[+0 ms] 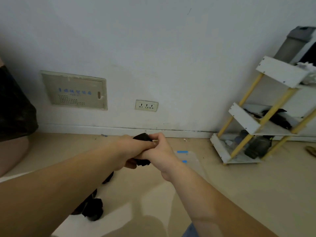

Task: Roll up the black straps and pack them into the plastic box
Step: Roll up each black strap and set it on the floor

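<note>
"While you're stood closer, what's in the hands?"

"A black strap (142,137), partly rolled. The left hand (130,149) is curled round the roll from the side, with its fingers wrapped under. The right hand (161,155) pinches the roll's top edge between thumb and fingertips, and it lies against the left hand."

"Held where?"

"Out in front at full reach, above the floor (239,194) and short of the skirting board (102,130)."

"And the rest of the strap?"

"A black length drops behind the left arm (68,182) toward a dark heap (93,209) on the floor, nearer the person. I can't tell if the heap is the same strap or others."

"Where's the box?"

"The box (192,159) is on the floor just beyond the right hand. It's clear plastic with blue marks, and faint. I can't tell if anything is in it, or if a lid is on."

"What else is about?"

"A white shelf (244,117) with yellow posts stands to the right by the wall (171,48), with dark things on its lower tiers. A socket (146,105) sits low on the wall above the hands, with a beige panel (74,90) left of it. A black bag (15,103) is at the far left edge."
</note>
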The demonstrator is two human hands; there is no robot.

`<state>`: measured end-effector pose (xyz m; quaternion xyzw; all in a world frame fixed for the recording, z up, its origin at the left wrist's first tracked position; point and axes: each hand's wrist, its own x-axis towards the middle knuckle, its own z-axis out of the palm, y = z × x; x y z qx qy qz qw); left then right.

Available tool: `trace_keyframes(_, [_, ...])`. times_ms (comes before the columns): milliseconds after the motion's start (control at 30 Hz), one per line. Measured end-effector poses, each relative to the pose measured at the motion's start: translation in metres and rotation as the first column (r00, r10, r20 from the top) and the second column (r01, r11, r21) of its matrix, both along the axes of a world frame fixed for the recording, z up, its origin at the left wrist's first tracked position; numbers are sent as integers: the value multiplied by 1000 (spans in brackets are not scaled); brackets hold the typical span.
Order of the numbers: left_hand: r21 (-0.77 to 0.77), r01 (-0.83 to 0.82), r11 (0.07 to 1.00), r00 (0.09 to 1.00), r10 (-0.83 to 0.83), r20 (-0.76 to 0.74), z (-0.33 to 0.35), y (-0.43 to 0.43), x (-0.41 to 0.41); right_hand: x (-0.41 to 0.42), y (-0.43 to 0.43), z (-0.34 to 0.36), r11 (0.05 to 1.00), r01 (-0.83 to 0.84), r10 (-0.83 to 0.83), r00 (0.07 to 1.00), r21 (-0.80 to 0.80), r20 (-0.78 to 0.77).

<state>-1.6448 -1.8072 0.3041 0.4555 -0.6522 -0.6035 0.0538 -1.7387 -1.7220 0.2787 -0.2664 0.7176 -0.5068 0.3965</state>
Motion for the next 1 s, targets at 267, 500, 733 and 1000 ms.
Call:
trace_keyframes(267, [113, -40, 993, 971, 65, -229, -63, -28, 1, -23, -6, -37, 997, -35, 33, 999, 62, 28])
trace_keyframes(500, [344, 10, 939, 974, 69, -216, -135, -34, 21, -14, -23, -84, 951, -117, 153, 983, 286, -106])
trace_keyframes(733, [267, 8, 964, 1000, -9, 5, -201, -67, 35, 1, -54, -154, 832, -283, 464, 827, 478, -318])
trace_keyframes(1000, [-158, 222, 962, 933, -163, 321, -274, -73, -2, -48, -60, -237, 738, -297, 511, 832, 606, -215])
